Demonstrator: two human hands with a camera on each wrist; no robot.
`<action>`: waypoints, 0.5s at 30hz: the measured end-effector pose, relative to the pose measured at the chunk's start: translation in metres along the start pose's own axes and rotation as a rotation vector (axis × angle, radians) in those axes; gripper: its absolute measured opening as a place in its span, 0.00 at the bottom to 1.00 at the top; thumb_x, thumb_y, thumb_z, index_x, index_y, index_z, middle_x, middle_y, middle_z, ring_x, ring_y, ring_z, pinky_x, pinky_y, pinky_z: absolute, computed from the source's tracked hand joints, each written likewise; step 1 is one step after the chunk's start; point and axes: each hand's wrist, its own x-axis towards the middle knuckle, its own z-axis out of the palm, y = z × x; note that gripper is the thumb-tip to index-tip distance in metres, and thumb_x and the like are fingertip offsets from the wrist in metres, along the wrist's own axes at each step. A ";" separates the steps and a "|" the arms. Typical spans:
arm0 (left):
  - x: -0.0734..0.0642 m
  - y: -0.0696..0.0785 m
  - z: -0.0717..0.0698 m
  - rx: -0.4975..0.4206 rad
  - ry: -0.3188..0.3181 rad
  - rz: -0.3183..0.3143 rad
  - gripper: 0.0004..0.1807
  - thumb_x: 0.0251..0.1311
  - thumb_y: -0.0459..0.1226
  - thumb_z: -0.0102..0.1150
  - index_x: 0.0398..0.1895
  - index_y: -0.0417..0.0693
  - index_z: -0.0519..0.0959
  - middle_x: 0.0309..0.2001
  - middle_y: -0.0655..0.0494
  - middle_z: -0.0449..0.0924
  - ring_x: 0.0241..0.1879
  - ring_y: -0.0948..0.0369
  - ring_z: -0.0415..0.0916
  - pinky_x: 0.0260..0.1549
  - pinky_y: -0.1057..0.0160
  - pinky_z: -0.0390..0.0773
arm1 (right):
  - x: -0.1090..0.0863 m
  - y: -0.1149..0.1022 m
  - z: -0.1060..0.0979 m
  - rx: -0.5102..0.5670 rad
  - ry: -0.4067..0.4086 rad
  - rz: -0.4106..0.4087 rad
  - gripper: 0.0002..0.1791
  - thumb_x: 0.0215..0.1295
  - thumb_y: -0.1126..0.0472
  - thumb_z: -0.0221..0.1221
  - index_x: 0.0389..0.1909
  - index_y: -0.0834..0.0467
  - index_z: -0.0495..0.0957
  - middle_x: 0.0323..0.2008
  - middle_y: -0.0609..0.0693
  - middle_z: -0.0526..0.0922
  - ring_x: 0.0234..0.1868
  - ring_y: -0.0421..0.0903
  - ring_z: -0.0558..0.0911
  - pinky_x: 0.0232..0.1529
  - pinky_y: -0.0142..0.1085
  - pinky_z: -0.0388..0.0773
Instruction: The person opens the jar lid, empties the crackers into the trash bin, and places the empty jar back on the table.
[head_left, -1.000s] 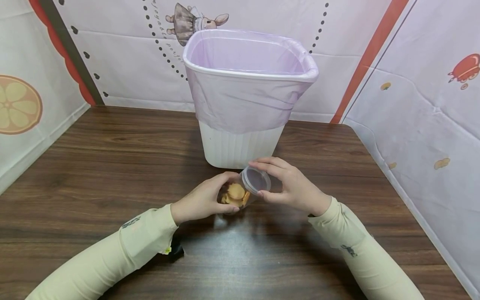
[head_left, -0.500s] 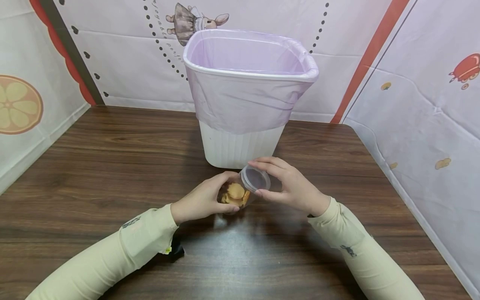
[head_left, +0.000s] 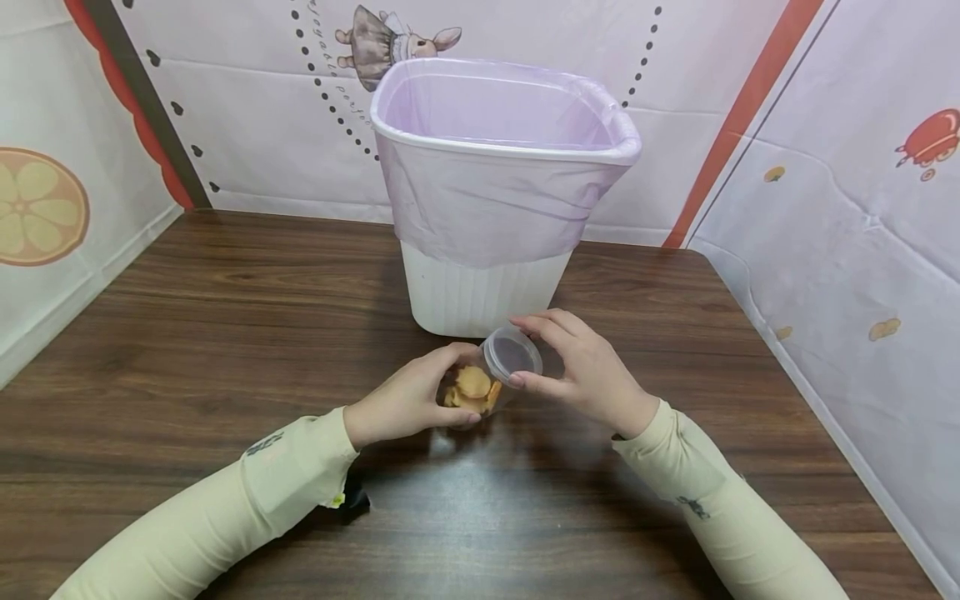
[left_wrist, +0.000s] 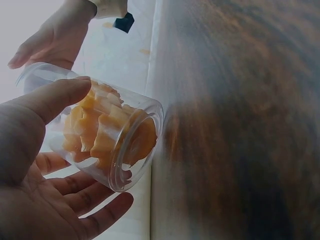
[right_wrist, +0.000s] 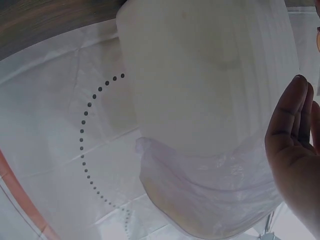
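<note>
My left hand (head_left: pixel 405 398) grips a clear plastic jar (left_wrist: pixel 160 112) tilted over the table, thumb on one side and fingers curled round the other. Golden-brown snack pieces (head_left: pixel 472 385) fill the lower part of it, close to the base in the left wrist view. The jar's round, see-through top end (head_left: pixel 513 357) points up and right. Beside that end is my right hand (head_left: pixel 588 375), thumb tip right at the rim and loosely bent fingers spread just off its far edge. In the right wrist view only part of this hand shows, and the jar's top is hidden.
A tall white bin (head_left: pixel 487 292) lined with a pale purple bag (head_left: pixel 495 208) stands right behind the hands on the brown wooden table (head_left: pixel 225 333). Printed cloth walls (head_left: pixel 247 125) rise at the back and both sides. A small black object (head_left: pixel 354 504) shows below the left cuff.
My right fingers have loosened from the jar's top rim and shifted slightly right and up. The left hand and jar hold almost still.
</note>
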 end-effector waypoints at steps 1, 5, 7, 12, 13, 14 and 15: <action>0.000 0.000 0.000 0.003 0.004 0.005 0.37 0.48 0.42 0.73 0.62 0.48 0.67 0.52 0.58 0.76 0.47 0.64 0.75 0.49 0.58 0.77 | 0.000 0.000 0.000 -0.003 0.004 0.003 0.32 0.56 0.45 0.65 0.59 0.56 0.75 0.47 0.50 0.80 0.49 0.45 0.78 0.50 0.41 0.77; 0.000 0.000 0.000 -0.003 0.002 -0.004 0.37 0.49 0.42 0.73 0.62 0.49 0.67 0.52 0.59 0.76 0.47 0.64 0.75 0.49 0.57 0.77 | 0.000 -0.001 0.001 -0.009 0.013 0.011 0.31 0.52 0.47 0.68 0.57 0.56 0.76 0.45 0.49 0.80 0.46 0.45 0.79 0.47 0.40 0.78; 0.000 0.001 0.000 -0.007 -0.004 -0.014 0.37 0.49 0.42 0.73 0.63 0.49 0.67 0.52 0.59 0.76 0.47 0.64 0.75 0.49 0.57 0.77 | 0.000 -0.002 0.002 -0.011 0.018 0.009 0.31 0.51 0.47 0.69 0.56 0.56 0.76 0.44 0.49 0.80 0.45 0.45 0.79 0.46 0.39 0.77; 0.000 0.001 0.000 -0.002 -0.009 -0.017 0.37 0.49 0.42 0.73 0.63 0.49 0.67 0.52 0.58 0.76 0.47 0.64 0.75 0.49 0.56 0.77 | 0.000 -0.002 0.002 -0.008 0.032 0.000 0.31 0.50 0.46 0.70 0.54 0.57 0.77 0.43 0.49 0.79 0.43 0.46 0.79 0.44 0.39 0.77; 0.000 0.001 0.000 -0.001 -0.009 -0.018 0.37 0.49 0.42 0.73 0.63 0.49 0.67 0.51 0.58 0.76 0.46 0.64 0.75 0.49 0.56 0.78 | 0.000 -0.002 0.003 -0.008 0.032 -0.002 0.31 0.50 0.46 0.70 0.54 0.57 0.78 0.42 0.49 0.79 0.43 0.45 0.79 0.43 0.38 0.77; 0.000 0.000 0.000 -0.001 -0.010 -0.018 0.37 0.49 0.42 0.73 0.63 0.49 0.67 0.51 0.58 0.76 0.46 0.64 0.75 0.49 0.56 0.78 | 0.000 -0.002 0.003 -0.005 0.032 -0.002 0.31 0.50 0.47 0.70 0.54 0.57 0.78 0.42 0.49 0.79 0.43 0.45 0.79 0.43 0.38 0.77; 0.000 0.000 0.000 0.000 -0.010 -0.019 0.37 0.49 0.42 0.73 0.63 0.49 0.67 0.51 0.58 0.76 0.46 0.64 0.75 0.49 0.56 0.78 | 0.000 -0.002 0.003 -0.002 0.030 -0.003 0.31 0.49 0.48 0.71 0.54 0.57 0.78 0.42 0.49 0.79 0.43 0.45 0.79 0.43 0.38 0.77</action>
